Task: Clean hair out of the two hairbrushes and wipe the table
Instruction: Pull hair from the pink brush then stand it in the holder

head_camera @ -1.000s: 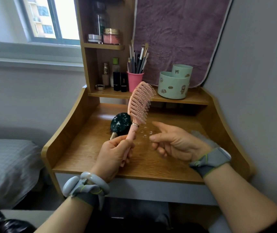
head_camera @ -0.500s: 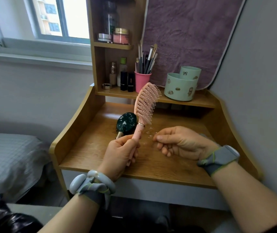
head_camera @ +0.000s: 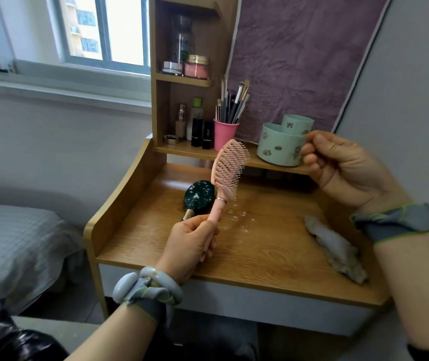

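Gripping pink brush [head_camera: 230, 170], left hand [head_camera: 191, 246] hides its handle; right hand [head_camera: 343, 168] curled, contents unclear

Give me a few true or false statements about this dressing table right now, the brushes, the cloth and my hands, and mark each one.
1. The left hand grips the pink hairbrush by its handle. True.
2. The dark green hairbrush lies on the shelf. False: it lies on the tabletop, just behind the left hand.
3. A grey cloth lies on the right side of the tabletop. True.
4. The right hand presses on the grey cloth. False: it is up beside the mint green organizer, apart from the cloth.
5. The pink cup holds makeup brushes. True.
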Tool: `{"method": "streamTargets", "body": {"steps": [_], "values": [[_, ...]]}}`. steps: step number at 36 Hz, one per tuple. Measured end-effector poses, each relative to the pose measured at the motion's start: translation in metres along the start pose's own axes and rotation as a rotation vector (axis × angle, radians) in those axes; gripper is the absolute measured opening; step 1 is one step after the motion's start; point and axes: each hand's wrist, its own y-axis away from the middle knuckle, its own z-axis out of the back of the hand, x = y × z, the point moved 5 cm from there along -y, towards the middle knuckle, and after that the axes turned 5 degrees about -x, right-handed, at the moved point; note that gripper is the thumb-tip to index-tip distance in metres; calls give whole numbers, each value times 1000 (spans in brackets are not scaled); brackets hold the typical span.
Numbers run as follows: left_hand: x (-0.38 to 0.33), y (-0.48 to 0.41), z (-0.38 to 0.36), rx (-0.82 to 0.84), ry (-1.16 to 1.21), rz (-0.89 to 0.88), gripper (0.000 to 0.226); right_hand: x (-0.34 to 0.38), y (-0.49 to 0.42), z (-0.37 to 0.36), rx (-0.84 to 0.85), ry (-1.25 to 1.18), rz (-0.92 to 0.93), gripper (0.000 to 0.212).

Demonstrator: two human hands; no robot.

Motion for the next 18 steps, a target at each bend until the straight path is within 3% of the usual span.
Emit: {"method": "streamTargets", "body": {"steps": [10, 14, 18], "values": [[1, -1, 2, -22, -3, -8, 22, 26, -13, 25, -376, -64, 157, 15], [0, 0, 1, -15, 12, -12, 21, 11, -13, 25, -437, 192, 116, 11], [0, 1, 1, -16, -5, -18, 21, -26, -12, 22, -416, 591, -106, 16]]}}
